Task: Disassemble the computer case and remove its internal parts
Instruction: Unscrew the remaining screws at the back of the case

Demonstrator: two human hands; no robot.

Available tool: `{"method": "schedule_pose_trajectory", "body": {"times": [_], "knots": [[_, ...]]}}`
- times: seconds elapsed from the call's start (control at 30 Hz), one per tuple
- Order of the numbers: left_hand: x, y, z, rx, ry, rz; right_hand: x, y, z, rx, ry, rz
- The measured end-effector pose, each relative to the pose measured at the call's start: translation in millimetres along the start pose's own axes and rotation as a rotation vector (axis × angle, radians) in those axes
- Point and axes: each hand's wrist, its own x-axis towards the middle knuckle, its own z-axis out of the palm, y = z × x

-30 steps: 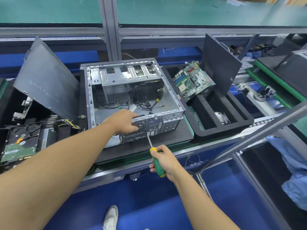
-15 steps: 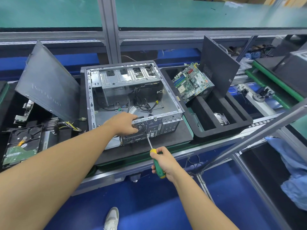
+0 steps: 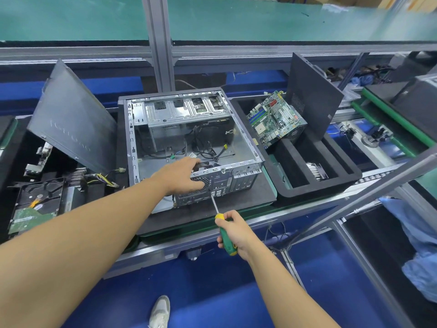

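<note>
Hardly anything has shifted over the last second: the left hand [image 3: 183, 176] is still clamped on the near rear corner of the computer case [image 3: 236, 183], and the screwdriver [image 3: 227, 246] still points at the same spot on the rear panel. That left hand grips the case, fingers hooked over the top edge into the inside and thumb lying across the round fan grille [image 3: 206, 184]. The right hand [image 3: 236, 233] is wrapped tight round the green and yellow handle, with the metal shaft slanting up so its tip meets the panel just below the thumb. The case lies on its side, open side up, on a black mat [image 3: 248, 200] in the middle of the table [image 3: 307, 205]. Inside it, loose black cables [image 3: 208, 150] trail across the floor, and a drive cage [image 3: 186, 110] fills the far end. A dark side panel [image 3: 71, 119] leans to its left above a hard drive [image 3: 37, 200]. To its right a foam tray [image 3: 319, 188] holds a motherboard [image 3: 274, 117], a heatsink [image 3: 315, 170] and a second panel [image 3: 309, 98] standing on edge
</note>
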Motion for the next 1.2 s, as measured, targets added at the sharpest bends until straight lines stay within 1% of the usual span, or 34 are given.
{"method": "schedule_pose_trajectory", "body": {"times": [0.13,0.2,0.23,0.3,0.33,0.37,0.4,0.43,0.47,0.57,0.67,0.73,0.83,0.97,1.07,1.2], "knots": [[-6.1,6.8,-3.3,0.121,0.05,0.059,0.8,0.9,0.6,-0.003,0.005,0.002],[-12.7,10.7,-4.0,0.151,0.149,0.084,0.8,1.3,0.8,-0.005,0.007,0.002],[-17.7,13.2,-3.4,0.159,0.249,0.123,0.8,1.4,0.6,-0.003,0.009,0.002],[-29.4,21.0,-0.3,0.164,0.472,0.274,1.3,1.5,0.5,0.001,0.007,0.002],[-35.4,25.0,3.1,0.156,0.538,0.359,1.3,1.3,0.5,0.003,0.005,0.004],[-41.5,28.9,8.6,0.131,0.546,0.426,1.1,1.2,0.5,0.008,0.004,0.006],[-47.6,33.4,16.1,0.077,0.504,0.452,1.1,1.3,0.5,0.012,0.003,0.006],[-53.8,38.5,24.4,-0.006,0.44,0.413,1.2,1.4,0.4,0.012,0.004,0.004],[-58.4,42.4,34.1,-0.11,0.378,0.323,1.3,1.4,0.0,0.008,0.005,0.0],[-60.5,50.5,64.4,-0.436,0.288,-0.045,1.6,1.3,-0.6,-0.008,0.012,-0.01],[-48.4,59.3,81.9,-0.951,0.18,-0.489,1.7,1.6,0.1,-0.017,0.018,-0.012],[-37.5,61.7,88.8,-1.207,0.158,-0.651,1.5,1.7,0.7,-0.02,0.018,-0.006],[-23.7,63.0,94.5,-1.42,0.188,-0.748,0.8,0.9,0.0,-0.016,0.011,-0.001],[-11.0,62.9,96.9,-1.602,0.208,-0.79,-1.4,-2.4,-1.3,-0.028,0.0,-0.003],[-4.5,63.1,98.5,-1.692,0.187,-0.812,-2.7,-5.3,-2.2,-0.037,-0.002,-0.001],[0.4,63.8,103.2,-1.733,0.197,-0.842,-3.7,-7.7,-2.1,-0.063,0.003,0.006]]}}
